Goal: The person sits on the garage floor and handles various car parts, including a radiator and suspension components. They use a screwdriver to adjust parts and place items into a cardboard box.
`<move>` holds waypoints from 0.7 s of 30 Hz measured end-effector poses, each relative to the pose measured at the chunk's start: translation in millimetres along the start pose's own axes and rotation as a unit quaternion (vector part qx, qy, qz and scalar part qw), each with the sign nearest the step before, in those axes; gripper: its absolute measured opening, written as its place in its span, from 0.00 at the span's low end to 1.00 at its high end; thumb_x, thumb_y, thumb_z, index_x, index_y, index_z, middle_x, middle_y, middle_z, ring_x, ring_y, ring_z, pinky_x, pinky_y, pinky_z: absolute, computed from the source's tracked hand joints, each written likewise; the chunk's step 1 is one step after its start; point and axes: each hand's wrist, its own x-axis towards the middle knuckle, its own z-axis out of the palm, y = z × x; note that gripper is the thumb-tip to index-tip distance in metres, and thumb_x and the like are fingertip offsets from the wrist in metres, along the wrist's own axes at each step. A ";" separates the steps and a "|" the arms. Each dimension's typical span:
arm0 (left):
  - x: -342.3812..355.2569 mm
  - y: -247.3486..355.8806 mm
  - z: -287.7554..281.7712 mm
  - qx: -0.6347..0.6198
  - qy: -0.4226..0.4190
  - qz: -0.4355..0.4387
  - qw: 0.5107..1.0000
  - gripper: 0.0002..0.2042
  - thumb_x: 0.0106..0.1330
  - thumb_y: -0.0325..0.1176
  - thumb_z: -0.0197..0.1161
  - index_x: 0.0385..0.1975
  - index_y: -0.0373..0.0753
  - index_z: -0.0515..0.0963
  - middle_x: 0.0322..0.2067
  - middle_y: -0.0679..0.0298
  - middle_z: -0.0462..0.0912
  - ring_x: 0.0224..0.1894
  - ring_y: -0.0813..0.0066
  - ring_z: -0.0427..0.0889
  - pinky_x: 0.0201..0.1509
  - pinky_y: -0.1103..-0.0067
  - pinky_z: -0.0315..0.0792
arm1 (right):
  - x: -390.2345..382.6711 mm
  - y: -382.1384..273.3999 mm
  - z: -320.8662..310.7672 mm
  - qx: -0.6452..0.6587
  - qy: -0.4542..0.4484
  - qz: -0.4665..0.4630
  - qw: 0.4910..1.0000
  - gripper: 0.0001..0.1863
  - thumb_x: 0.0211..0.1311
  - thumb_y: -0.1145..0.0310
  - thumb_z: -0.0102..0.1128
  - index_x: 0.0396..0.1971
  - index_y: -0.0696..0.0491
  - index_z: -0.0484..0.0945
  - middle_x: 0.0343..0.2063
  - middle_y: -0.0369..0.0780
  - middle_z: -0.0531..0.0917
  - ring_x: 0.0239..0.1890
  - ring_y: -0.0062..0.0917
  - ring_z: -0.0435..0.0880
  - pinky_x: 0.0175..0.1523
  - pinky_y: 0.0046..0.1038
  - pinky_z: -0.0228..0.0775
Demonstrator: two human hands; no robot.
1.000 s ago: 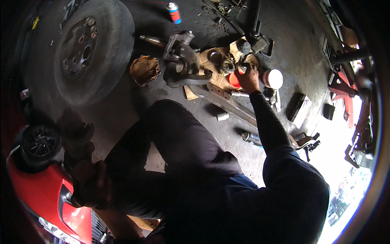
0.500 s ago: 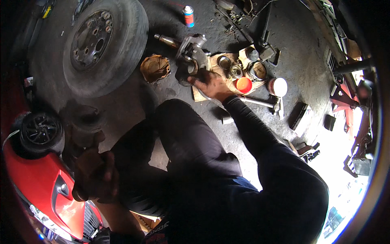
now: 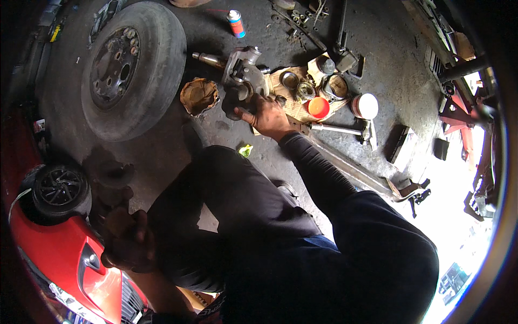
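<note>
Your right hand (image 3: 267, 117) lies on the lower end of the metal axle knuckle assembly (image 3: 245, 73), thumb extended to the left. The fingertips are hidden against the metal, so you cannot tell whether they close around it. Your left hand (image 3: 129, 240) is in deep shadow near your left leg, its fingers partly curled; whether it grips anything cannot be told.

The knuckle assembly is on the dark floor (image 3: 162, 156) ahead of your knees, its spindle (image 3: 209, 59) pointing left. A long metal beam (image 3: 348, 166) extends to the right, under your right forearm. Immediately right of the assembly is a cardboard sheet (image 3: 295, 110), carrying a metal ring (image 3: 290, 80), a bearing-like ring (image 3: 306, 90), a round tin (image 3: 337, 86) and an orange-red cup (image 3: 318, 107). A white tub (image 3: 365, 106) stands just beside the sheet; a hammer (image 3: 340, 129) lies below it.

Left of the assembly, locate the crumpled brown wrapper (image 3: 199, 97) and, beyond it, the large tyred wheel (image 3: 135, 70). A red-and-blue spray can (image 3: 236, 24) stands above the assembly; loose nuts and washers (image 3: 294, 36) lie farther right. A red car body (image 3: 59, 248) is at your lower left.
</note>
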 end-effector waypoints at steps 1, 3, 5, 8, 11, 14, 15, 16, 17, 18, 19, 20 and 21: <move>3.9 -0.5 -1.1 -0.001 -0.007 0.005 1.000 0.45 0.63 0.46 0.79 0.77 0.44 0.61 0.61 0.45 0.71 0.50 0.51 0.75 0.40 0.64 0.81 | 1.4 1.9 0.1 0.001 -0.004 0.000 1.000 0.43 0.69 0.27 0.61 0.53 0.59 0.84 0.43 0.57 0.89 0.50 0.52 0.89 0.58 0.49 0.79; 6.8 1.3 -2.5 -0.002 -0.030 0.003 1.000 0.47 0.62 0.46 0.79 0.79 0.45 0.59 0.63 0.45 0.70 0.52 0.49 0.75 0.41 0.63 0.82 | 8.0 7.0 -2.4 -0.035 -0.098 0.050 0.993 0.44 0.68 0.26 0.61 0.57 0.57 0.84 0.46 0.56 0.89 0.54 0.51 0.88 0.59 0.50 0.79; 6.9 5.0 -9.8 -0.008 -0.057 -0.005 0.998 0.48 0.61 0.47 0.79 0.79 0.45 0.59 0.64 0.46 0.70 0.52 0.48 0.76 0.42 0.64 0.83 | 14.5 14.1 -8.4 0.007 -0.149 0.057 0.987 0.40 0.69 0.29 0.63 0.61 0.51 0.85 0.51 0.52 0.90 0.58 0.50 0.88 0.62 0.47 0.78; -11.0 7.1 -16.3 -0.015 -0.048 0.001 0.999 0.49 0.60 0.47 0.80 0.79 0.44 0.58 0.66 0.48 0.70 0.52 0.47 0.77 0.42 0.63 0.84 | 21.3 23.3 -9.9 0.125 -0.114 -0.021 0.985 0.35 0.74 0.36 0.61 0.63 0.51 0.84 0.55 0.51 0.89 0.61 0.48 0.86 0.69 0.44 0.73; -36.6 3.0 -15.6 0.008 0.054 0.059 0.997 0.50 0.58 0.48 0.80 0.79 0.43 0.57 0.66 0.47 0.70 0.51 0.47 0.79 0.41 0.62 0.86 | 21.6 36.2 -5.8 -0.028 -0.132 0.025 0.991 0.40 0.74 0.32 0.55 0.64 0.53 0.82 0.57 0.53 0.88 0.62 0.49 0.85 0.69 0.44 0.72; -45.4 -6.0 -17.7 -0.005 -0.011 0.050 0.999 0.49 0.62 0.51 0.76 0.78 0.37 0.56 0.67 0.43 0.70 0.53 0.44 0.79 0.40 0.62 0.87 | 30.8 51.9 -0.9 0.015 -0.155 -0.064 0.986 0.37 0.77 0.35 0.55 0.65 0.55 0.81 0.55 0.50 0.88 0.55 0.45 0.86 0.65 0.39 0.74; -45.4 -8.2 -18.7 -0.013 -0.051 0.039 0.998 0.49 0.64 0.52 0.75 0.78 0.35 0.56 0.67 0.41 0.70 0.54 0.43 0.78 0.40 0.62 0.87 | 35.1 56.5 -0.2 -0.010 -0.148 -0.136 0.980 0.32 0.80 0.41 0.52 0.68 0.49 0.80 0.57 0.50 0.87 0.57 0.45 0.86 0.66 0.39 0.74; -46.1 -11.7 -18.7 -0.023 -0.093 0.030 0.995 0.48 0.65 0.53 0.73 0.77 0.33 0.56 0.67 0.39 0.70 0.56 0.42 0.78 0.40 0.62 0.87 | 39.6 60.3 0.2 -0.001 -0.168 -0.166 0.972 0.27 0.82 0.46 0.49 0.70 0.44 0.78 0.60 0.50 0.86 0.58 0.45 0.86 0.67 0.39 0.73; -51.2 -12.1 -14.9 -0.022 -0.101 0.036 0.994 0.48 0.67 0.54 0.72 0.78 0.32 0.55 0.67 0.37 0.70 0.56 0.41 0.78 0.39 0.63 0.87 | 45.1 63.6 -0.6 -0.061 -0.193 -0.184 0.962 0.24 0.85 0.51 0.46 0.73 0.39 0.76 0.62 0.51 0.85 0.59 0.45 0.86 0.68 0.39 0.73; -58.4 -12.9 -10.3 -0.021 -0.109 0.042 0.993 0.49 0.68 0.55 0.71 0.78 0.31 0.54 0.68 0.35 0.69 0.57 0.40 0.77 0.39 0.63 0.87 | 50.7 65.3 -1.0 -0.047 -0.199 -0.229 0.952 0.23 0.87 0.57 0.43 0.75 0.34 0.75 0.64 0.51 0.84 0.61 0.45 0.86 0.69 0.39 0.72; -68.3 -10.2 -3.5 -0.004 -0.090 0.064 0.994 0.49 0.69 0.56 0.71 0.78 0.31 0.53 0.68 0.32 0.68 0.57 0.39 0.77 0.38 0.63 0.87 | 56.1 66.3 -2.7 -0.110 -0.223 -0.226 0.942 0.25 0.87 0.60 0.44 0.78 0.31 0.70 0.67 0.51 0.82 0.64 0.45 0.84 0.72 0.39 0.72; -76.5 -4.6 1.1 0.026 -0.067 0.089 0.993 0.50 0.69 0.56 0.71 0.79 0.30 0.52 0.68 0.30 0.68 0.57 0.39 0.77 0.37 0.63 0.86 | 60.6 66.2 -3.7 -0.158 -0.233 -0.235 0.930 0.28 0.86 0.63 0.44 0.80 0.29 0.66 0.70 0.52 0.80 0.68 0.45 0.83 0.74 0.40 0.71; -86.0 1.6 5.5 0.016 -0.035 0.091 0.995 0.51 0.69 0.57 0.71 0.80 0.30 0.51 0.68 0.28 0.67 0.56 0.39 0.76 0.37 0.64 0.86 | 64.8 65.0 -3.6 -0.167 -0.294 -0.162 0.927 0.31 0.86 0.63 0.42 0.83 0.26 0.59 0.72 0.51 0.78 0.72 0.43 0.80 0.76 0.41 0.70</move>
